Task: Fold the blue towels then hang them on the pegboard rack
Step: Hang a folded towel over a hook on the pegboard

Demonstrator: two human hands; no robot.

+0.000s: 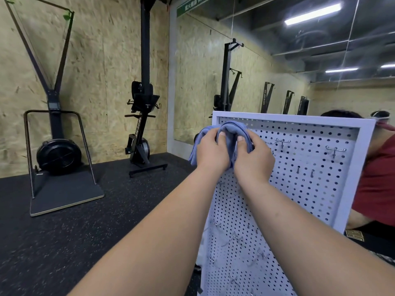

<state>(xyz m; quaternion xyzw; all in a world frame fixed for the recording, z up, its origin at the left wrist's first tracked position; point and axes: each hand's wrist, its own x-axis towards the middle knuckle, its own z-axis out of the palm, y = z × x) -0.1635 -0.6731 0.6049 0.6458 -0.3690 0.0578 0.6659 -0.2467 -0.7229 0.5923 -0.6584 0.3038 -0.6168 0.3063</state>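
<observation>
1. Both bare forearms reach forward and up from the near edge. The wrists are close together, and the hands meet at the upper left corner of the white pegboard rack (pixel 299 189).
2. The left hand (pixel 211 152) shows its back. Its fingers are curled over the blue towel (pixel 232 128) and the thumb presses on the front of the cloth, so the grip is clamped on the towel.
3. The right hand (pixel 253 159) touches the left. Its thumb points up along the towel's rolled edge and its fingers wrap behind, so this grip is also clamped on the towel.
4. The towel arches in a bunched fold between the two hands, just below the rack's top frame. A loose part hangs left past the rack's edge.
5. The hands hide any hook behind the towel.
6. Metal hooks (pixel 282 142) stick out of the board to the right of the hands.
7. A person in a red shirt (pixel 378 178) is at the far right, behind the rack.
8. Black exercise machines (pixel 57 129) stand on the dark floor at the far left.
</observation>
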